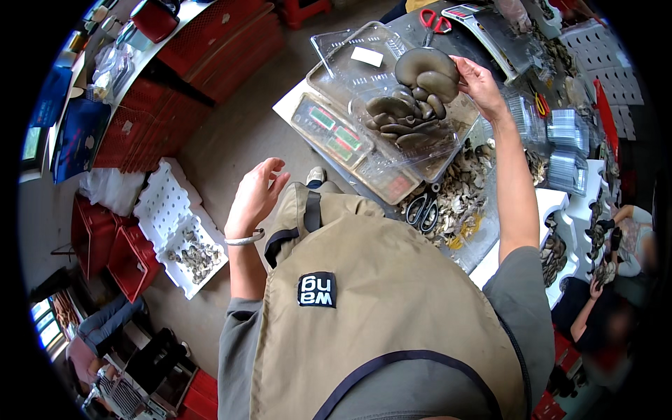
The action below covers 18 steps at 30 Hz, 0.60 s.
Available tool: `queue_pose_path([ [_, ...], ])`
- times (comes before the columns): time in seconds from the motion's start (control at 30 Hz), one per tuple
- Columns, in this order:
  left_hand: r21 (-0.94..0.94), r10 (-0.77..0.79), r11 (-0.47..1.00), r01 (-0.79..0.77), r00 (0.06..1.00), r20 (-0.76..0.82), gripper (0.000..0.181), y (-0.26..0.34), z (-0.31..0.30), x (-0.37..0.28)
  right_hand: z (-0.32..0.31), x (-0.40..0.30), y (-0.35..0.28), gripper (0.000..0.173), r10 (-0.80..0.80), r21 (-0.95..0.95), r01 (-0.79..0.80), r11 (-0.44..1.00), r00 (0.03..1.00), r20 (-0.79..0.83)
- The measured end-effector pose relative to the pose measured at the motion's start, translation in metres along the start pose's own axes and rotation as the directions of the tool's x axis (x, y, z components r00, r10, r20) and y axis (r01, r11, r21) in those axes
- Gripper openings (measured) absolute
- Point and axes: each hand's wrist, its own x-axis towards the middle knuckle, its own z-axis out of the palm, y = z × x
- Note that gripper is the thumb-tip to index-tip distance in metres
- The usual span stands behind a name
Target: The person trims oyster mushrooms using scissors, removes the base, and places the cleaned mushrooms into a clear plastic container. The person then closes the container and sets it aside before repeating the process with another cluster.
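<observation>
My right hand (pixel 482 88) grips the edge of a large, dark oyster mushroom cap (pixel 429 71). Below it, a clump of smaller oyster mushrooms (pixel 409 118) sits in a clear plastic clamshell box (pixel 362 107); whether cap and clump are joined I cannot tell. The box's lid (pixel 341 50) is folded back, with a white label (pixel 367 56) on it. Under the box is a digital scale (pixel 391 178) with a lit green display (pixel 336 134). My left hand (pixel 258 194) hangs above my left knee, holding nothing, its fingers loosely curled and apart.
Black-handled scissors (pixel 422 211) lie by mushroom trimmings (pixel 462 181) on the table. Red-handled scissors (pixel 434 22), another scale (pixel 493 37) and stacked clear boxes (pixel 568 131) are farther off. A foam crate (pixel 181 236) stands on the floor at left. People work at far right.
</observation>
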Motion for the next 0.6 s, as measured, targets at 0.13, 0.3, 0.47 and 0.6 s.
queue_pose_path([
  [0.13, -0.011, -0.073, 0.997, 0.073, 0.996, 0.045, 0.026, 0.003, -0.001, 0.002, 0.0, 0.01, 0.007, 0.059, 0.081, -0.044, -0.079, 0.996, 0.996, 0.037],
  [0.3, -0.005, -0.076, 0.997, 0.076, 0.997, 0.019, 0.026, 0.0, -0.001, 0.0, 0.002, 0.017, 0.012, 0.059, 0.094, -0.161, -0.089, 0.983, 0.995, 0.022],
  [0.47, -0.009, -0.081, 0.997, 0.081, 0.996, 0.024, 0.026, 0.0, 0.001, 0.0, 0.013, 0.02, 0.014, 0.057, 0.075, -0.299, -0.055, 0.953, 0.996, 0.054],
  [0.6, 0.002, -0.072, 0.997, 0.072, 0.997, 0.003, 0.026, -0.005, 0.0, -0.001, 0.003, 0.03, 0.023, 0.06, 0.131, -0.186, -0.132, 0.974, 0.991, -0.018],
])
